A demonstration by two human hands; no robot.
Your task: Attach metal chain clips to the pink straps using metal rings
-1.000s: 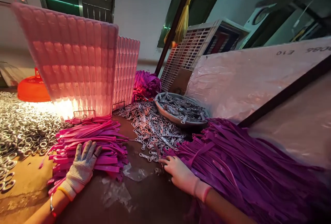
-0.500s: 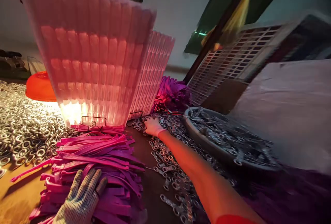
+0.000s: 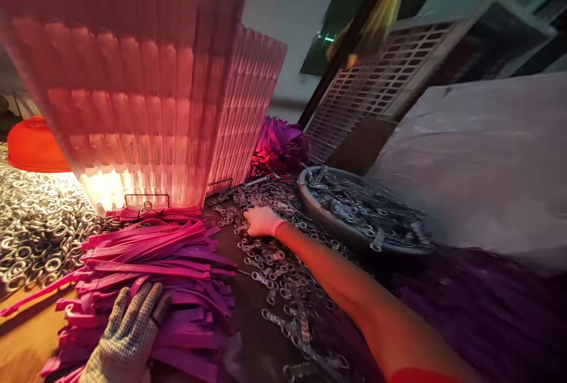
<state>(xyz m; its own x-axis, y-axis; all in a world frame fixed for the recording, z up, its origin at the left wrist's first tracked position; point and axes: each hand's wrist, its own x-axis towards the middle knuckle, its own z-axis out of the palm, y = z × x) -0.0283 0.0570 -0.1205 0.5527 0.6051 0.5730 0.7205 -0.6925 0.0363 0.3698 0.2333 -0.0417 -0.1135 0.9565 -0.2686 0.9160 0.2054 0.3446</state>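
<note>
My left hand (image 3: 128, 333), in a dotted work glove, lies with fingers stretched out on a thick bundle of magenta straps (image 3: 177, 271). To the right, my right hand (image 3: 262, 222) reaches forward to a heap of small metal fittings with ringed ends (image 3: 277, 259). Its fingers are bent together at the heap's left side, and what they hold, if anything, is hidden. A light-coloured covering shows on this hand, ending at the wrist.
Loose metal rings (image 3: 44, 218) are piled at left under an orange lamp shade (image 3: 38, 144). Tall pink translucent panels (image 3: 133, 94) stand behind the straps. A grey basin (image 3: 316, 206) holds more metal fittings. Purple straps (image 3: 281, 144) lie farther back; a white crate (image 3: 385, 58) leans behind.
The view has shifted, so most things sit farther left and higher. My right hand has come nearer over the metal fittings, its fingers now more bunched. My left hand stays on the straps.
</note>
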